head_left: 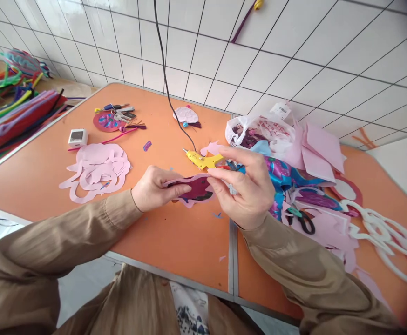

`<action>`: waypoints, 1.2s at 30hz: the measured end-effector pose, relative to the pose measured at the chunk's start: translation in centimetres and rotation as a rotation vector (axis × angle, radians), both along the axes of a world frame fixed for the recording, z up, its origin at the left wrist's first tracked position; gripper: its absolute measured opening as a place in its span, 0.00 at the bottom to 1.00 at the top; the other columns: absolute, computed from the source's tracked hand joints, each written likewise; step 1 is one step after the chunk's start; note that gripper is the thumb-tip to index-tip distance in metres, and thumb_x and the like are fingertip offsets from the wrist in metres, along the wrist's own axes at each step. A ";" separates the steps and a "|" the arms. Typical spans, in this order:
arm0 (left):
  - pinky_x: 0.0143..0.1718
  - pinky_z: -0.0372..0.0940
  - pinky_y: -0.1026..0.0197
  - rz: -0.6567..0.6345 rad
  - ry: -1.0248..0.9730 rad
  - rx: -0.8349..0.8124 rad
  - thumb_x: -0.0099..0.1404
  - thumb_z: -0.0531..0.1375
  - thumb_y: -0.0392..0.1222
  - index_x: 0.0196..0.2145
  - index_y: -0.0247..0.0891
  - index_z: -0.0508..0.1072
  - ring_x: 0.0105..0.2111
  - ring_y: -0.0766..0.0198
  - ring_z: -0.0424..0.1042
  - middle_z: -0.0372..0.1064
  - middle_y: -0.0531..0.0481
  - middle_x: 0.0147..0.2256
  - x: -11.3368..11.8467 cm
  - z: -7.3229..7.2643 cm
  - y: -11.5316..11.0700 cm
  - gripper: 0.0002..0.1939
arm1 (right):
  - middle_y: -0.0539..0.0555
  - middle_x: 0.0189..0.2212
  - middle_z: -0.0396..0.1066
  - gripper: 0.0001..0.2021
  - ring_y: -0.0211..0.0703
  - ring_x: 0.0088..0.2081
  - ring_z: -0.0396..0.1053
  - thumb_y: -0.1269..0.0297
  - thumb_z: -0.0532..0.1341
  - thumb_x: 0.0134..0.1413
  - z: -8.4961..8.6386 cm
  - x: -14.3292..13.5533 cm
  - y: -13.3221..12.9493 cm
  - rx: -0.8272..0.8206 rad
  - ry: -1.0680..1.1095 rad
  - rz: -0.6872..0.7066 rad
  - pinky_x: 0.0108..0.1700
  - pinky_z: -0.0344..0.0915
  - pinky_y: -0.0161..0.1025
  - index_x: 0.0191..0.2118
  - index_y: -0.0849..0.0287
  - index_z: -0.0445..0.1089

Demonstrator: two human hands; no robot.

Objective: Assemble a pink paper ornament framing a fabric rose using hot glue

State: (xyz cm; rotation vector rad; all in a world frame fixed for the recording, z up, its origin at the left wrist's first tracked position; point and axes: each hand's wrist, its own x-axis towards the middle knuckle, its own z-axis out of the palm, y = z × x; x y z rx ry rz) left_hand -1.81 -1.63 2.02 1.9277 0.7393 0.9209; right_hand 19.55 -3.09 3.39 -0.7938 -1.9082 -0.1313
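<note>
Between my two hands is a pink-edged craft piece (197, 190) with dark red patterned cloth on its face, held above the table. My left hand (158, 188) grips its left end, the thumb lying across the cloth. At its right edge, the thumb and index finger of my right hand (243, 188) pinch the rim, the other fingers raised. Just behind the piece a yellow glue gun (201, 159) lies on the table, its nozzle pointing left and its cord (164, 60) rising up the wall. My right hand hides part of its handle.
Pink cutouts (97, 170) are piled on the orange table (182, 246) at left, near a white timer-like box (78, 138) and keys (123, 113). Shiny blue-purple cloth (278, 174), scissors (304, 221), pink sheets (320, 149) and a plastic bag (273, 135) crowd the right. Tiled wall behind.
</note>
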 end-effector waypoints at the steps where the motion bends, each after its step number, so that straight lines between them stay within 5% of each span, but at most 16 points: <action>1: 0.18 0.64 0.68 -0.034 -0.023 -0.070 0.67 0.61 0.55 0.31 0.32 0.79 0.18 0.66 0.72 0.77 0.46 0.22 0.0 0.2 0.0 0.22 | 0.48 0.51 0.71 0.18 0.54 0.50 0.72 0.69 0.64 0.57 0.0 0.0 0.1 0.003 -0.003 -0.011 0.51 0.72 0.57 0.47 0.33 0.71; 6: 0.13 0.51 0.69 -0.018 -0.127 -0.186 0.64 0.61 0.61 0.17 0.34 0.68 0.13 0.73 0.56 0.62 0.54 0.13 0.5 0.6 0.0 0.29 | 0.53 0.49 0.73 0.17 0.51 0.48 0.73 0.72 0.64 0.57 0.1 0.0 0.5 -0.017 0.023 0.052 0.45 0.75 0.51 0.48 0.41 0.73; 14: 0.20 0.65 0.64 0.080 -0.123 -0.301 0.62 0.62 0.63 0.24 0.32 0.77 0.19 0.64 0.70 0.73 0.47 0.21 0.2 0.0 0.4 0.27 | 0.50 0.50 0.73 0.16 0.50 0.47 0.74 0.71 0.63 0.57 -0.2 0.2 0.5 -0.099 -0.017 0.050 0.45 0.75 0.51 0.45 0.38 0.71; 19: 0.21 0.69 0.63 0.036 -0.154 -0.419 0.64 0.63 0.59 0.25 0.32 0.78 0.20 0.62 0.73 0.77 0.45 0.23 0.3 -0.1 0.3 0.25 | 0.49 0.49 0.74 0.14 0.50 0.47 0.74 0.69 0.63 0.59 -0.2 0.3 0.5 -0.118 -0.032 0.023 0.45 0.74 0.51 0.44 0.37 0.71; 22: 0.21 0.70 0.63 0.011 -0.165 -0.388 0.65 0.62 0.58 0.27 0.32 0.79 0.21 0.61 0.76 0.78 0.43 0.25 0.3 -0.1 0.2 0.24 | 0.52 0.48 0.75 0.14 0.50 0.48 0.74 0.69 0.63 0.58 0.0 0.1 0.5 -0.167 -0.004 0.061 0.48 0.74 0.52 0.47 0.41 0.71; 26: 0.23 0.73 0.63 -0.057 -0.105 -0.256 0.69 0.59 0.55 0.42 0.32 0.81 0.23 0.60 0.79 0.80 0.42 0.28 0.2 -0.3 0.1 0.22 | 0.53 0.44 0.76 0.15 0.50 0.48 0.74 0.65 0.65 0.57 0.2 -0.2 0.6 -0.301 0.022 0.132 0.50 0.74 0.52 0.50 0.44 0.70; 31: 0.27 0.73 0.67 -0.044 -0.040 0.042 0.72 0.58 0.48 0.44 0.32 0.81 0.24 0.63 0.79 0.80 0.45 0.26 0.2 -0.3 0.0 0.17 | 0.48 0.33 0.77 0.06 0.46 0.39 0.76 0.67 0.64 0.59 0.3 -0.5 0.5 -0.370 -0.009 0.154 0.42 0.75 0.48 0.37 0.46 0.73; 36: 0.22 0.70 0.67 -0.032 -0.067 -0.195 0.69 0.59 0.56 0.40 0.29 0.81 0.22 0.63 0.77 0.79 0.43 0.25 0.3 0.0 0.0 0.24 | 0.47 0.30 0.77 0.07 0.42 0.35 0.76 0.70 0.62 0.58 0.6 -0.7 0.3 -0.471 0.014 0.187 0.39 0.74 0.45 0.31 0.50 0.72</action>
